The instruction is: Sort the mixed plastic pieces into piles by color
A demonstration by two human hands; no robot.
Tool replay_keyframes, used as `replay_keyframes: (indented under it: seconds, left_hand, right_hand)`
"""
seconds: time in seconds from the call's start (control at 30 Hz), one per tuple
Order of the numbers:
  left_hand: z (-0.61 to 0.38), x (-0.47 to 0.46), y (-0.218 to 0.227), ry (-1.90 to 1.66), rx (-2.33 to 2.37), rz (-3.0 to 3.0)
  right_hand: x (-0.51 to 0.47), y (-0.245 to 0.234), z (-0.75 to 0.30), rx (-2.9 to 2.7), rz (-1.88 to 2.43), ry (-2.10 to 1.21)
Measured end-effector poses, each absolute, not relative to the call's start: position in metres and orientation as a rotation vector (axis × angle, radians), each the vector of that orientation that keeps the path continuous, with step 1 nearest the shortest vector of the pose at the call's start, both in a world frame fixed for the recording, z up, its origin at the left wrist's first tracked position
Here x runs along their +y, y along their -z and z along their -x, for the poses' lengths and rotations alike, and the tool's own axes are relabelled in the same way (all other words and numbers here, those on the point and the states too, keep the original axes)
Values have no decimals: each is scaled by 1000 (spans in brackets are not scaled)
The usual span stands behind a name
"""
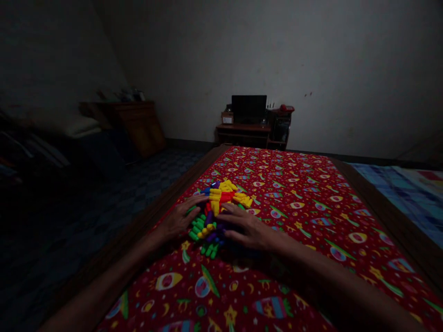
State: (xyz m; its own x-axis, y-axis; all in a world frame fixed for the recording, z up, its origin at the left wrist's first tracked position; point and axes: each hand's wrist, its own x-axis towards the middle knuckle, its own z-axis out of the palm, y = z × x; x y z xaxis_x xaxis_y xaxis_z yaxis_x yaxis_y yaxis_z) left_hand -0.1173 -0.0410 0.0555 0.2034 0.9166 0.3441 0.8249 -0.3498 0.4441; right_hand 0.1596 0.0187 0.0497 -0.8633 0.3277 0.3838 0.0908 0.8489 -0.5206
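Note:
A pile of small plastic pieces that look like clothes pegs (215, 207) lies on the red printed cloth (270, 272); they are yellow, red, green, blue and purple. My left hand (178, 216) rests at the pile's left side, fingers stretched out along its edge. On the other side, my right hand (245, 225) lies palm down with its fingers spread over the pile's right part. Neither hand appears to grip a peg, though the pieces under the right palm are hidden. Some green pegs (209, 249) show at the near end of the pile.
The cloth covers a long bed or table with brown edges. Beyond it, a monitor (249, 108) stands on a desk (242, 129) by the wall. At left is a wooden cabinet (138, 127); at right, a blue checked cloth (394, 189). The room is dim.

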Motion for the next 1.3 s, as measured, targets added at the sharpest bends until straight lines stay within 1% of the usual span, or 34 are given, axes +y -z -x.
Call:
replay_keyframes:
  seconds: [0.1, 0.17, 0.3, 0.47, 0.6, 0.67, 0.8, 0.9, 0.97, 1.1, 1.2, 1.3]
  left_hand:
    - [123, -58, -33, -937, 1886, -2193]
    - [116, -69, -16, -871, 1928, -2198]
    - [88, -77, 4, -713, 1884, -2277]
    - [72, -44, -6, -856, 1880, -2241]
    - [80, -17, -15, -899, 1818, -2264]
    - [86, -10, -17, -919, 1798, -2273]
    - [111, 4, -21, -919, 1805, -2356]
    - [140, 25, -24, -976, 1845, -2388]
    - [157, 46, -25, -1070, 1931, -2250]
    - [169, 85, -23, -1058, 2061, -1900]
    - [156, 101, -21, -1041, 2011, -1885]
    - [135, 104, -24, -1018, 1862, -1926]
  right_hand:
    - [62, -47, -148, -2369, 640, -630]
    - [91, -43, -134, -2328, 830, -594]
    - [119, -35, -96, -2470, 950, -636]
    - [107, -40, -83, -2541, 915, -654]
    - [88, -54, -127, -2530, 835, -822]
    - [73, -61, -157, -2513, 745, -830]
    - [29, -62, -204, -2652, 644, -630]
    - [0, -48, -217, -2806, 616, -449]
    - [-8, -36, -215, -2837, 633, -328]
    - [3, -23, -193, -2793, 671, -191]
    - [22, -21, -170, -2750, 671, -152]
    - [37, -21, -146, -2702, 681, -137]
